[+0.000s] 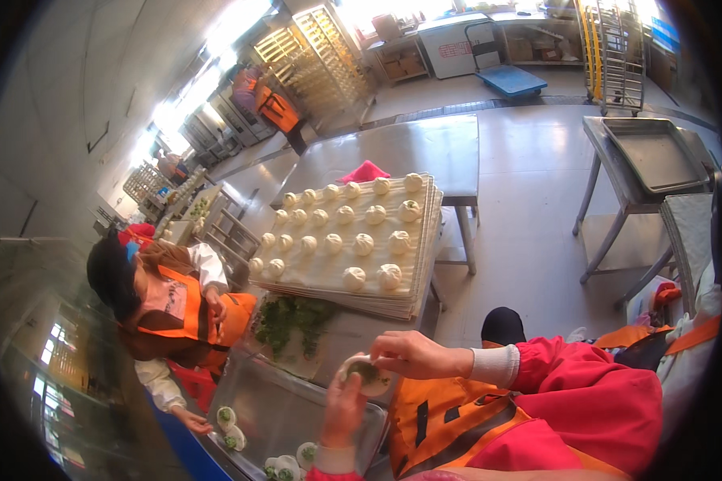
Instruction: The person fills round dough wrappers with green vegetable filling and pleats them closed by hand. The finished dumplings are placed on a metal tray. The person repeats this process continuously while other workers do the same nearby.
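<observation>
A round dough wrapper with chopped green filling (368, 374) lies in my left hand (344, 409), the thumb over its near edge. My right hand (418, 355) pinches the wrapper's upper rim between thumb and fingers. Below, filled open wrappers (286, 468) rest in a metal tray (277, 409); two more (231, 428) lie at its left side. Beyond my hands, pleated buns (354, 278) stand in rows on a cloth-covered stack of boards (313, 279). Chopped leafy greens (295, 321) are spread between the stack and the tray.
A co-worker (180, 306) sits at the left, one hand (194, 421) beside the tray. Behind the stack stands a steel table (397, 138) with a pink cloth (364, 172). At the right, an empty baking tray (656, 153) rests on a stand. Another person (271, 102) bends near racks.
</observation>
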### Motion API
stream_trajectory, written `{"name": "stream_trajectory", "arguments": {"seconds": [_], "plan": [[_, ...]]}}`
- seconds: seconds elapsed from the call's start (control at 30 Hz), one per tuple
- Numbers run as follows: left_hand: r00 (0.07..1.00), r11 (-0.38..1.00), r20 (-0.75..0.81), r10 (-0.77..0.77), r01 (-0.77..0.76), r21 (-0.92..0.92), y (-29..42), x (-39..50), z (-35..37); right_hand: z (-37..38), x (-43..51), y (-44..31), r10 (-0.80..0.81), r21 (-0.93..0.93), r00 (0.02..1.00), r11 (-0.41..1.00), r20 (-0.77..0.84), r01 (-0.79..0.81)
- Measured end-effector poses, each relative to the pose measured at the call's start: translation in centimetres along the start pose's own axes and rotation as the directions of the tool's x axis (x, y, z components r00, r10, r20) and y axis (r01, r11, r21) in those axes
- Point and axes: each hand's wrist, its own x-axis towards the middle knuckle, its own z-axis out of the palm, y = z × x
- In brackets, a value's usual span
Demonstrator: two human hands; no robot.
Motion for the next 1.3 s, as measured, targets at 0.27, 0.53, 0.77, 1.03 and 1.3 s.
{"name": "stream_trajectory", "arguments": {"seconds": [0.27, 0.53, 0.77, 1.03, 1.3], "plan": [[0.992, 0.992, -0.043, 0.117, -0.119, -0.039, -2.5, 1.3, 1.5, -1.5, -0.1, -0.1, -0.056, -0.124, 0.998, 0.991, 0.029, 0.059], [0.98, 0.977, -0.092, 0.178, -0.164, 0.139, -2.4, 0.2, 2.8, -2.4, -0.2, -0.3, -0.18, -0.112, 0.979, 0.975, 0.097, 0.191], [0.968, 0.862, -0.04, 0.249, -0.203, 0.464, -2.0, 0.4, 1.7, -2.1, 0.9, -0.9, -0.119, -0.087, 0.98, 0.987, 0.158, 0.134], [0.998, 0.958, 0.003, 0.062, -0.061, 0.281, -1.5, 2.3, 2.1, -2.7, 0.1, -0.1, -0.196, -0.418, 0.947, 0.861, 0.255, 0.29], [0.988, 0.983, -0.139, 0.063, -0.038, 0.178, -2.1, 1.6, 1.1, -1.3, 1.1, 1.2, -0.129, -0.333, 0.958, 0.919, 0.255, 0.212]]}}
